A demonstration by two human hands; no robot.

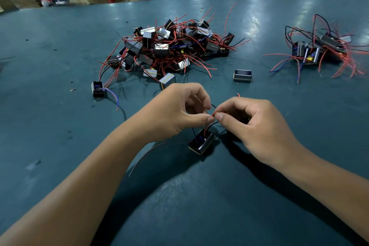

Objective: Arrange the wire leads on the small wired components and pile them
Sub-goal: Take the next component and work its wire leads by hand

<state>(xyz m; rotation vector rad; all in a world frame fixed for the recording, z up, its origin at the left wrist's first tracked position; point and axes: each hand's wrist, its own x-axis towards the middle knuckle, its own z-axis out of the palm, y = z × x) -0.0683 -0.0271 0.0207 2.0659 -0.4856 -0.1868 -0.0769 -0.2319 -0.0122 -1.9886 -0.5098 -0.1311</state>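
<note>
A lone component (98, 89) with blue leads was seen at the left of the teal counter (50, 126), then the large tangled pile (169, 48). Nearer, red and black leads (213, 115) were pinched by the left hand (175, 114), its grip narrow at thumb and forefinger. The component being worked (201, 142) hung just beneath. The same leads were pinched by the right hand (251, 126). The leads would best be drawn straight with light tension, not jerked. A smaller pile (319, 50) lay far right.
</note>
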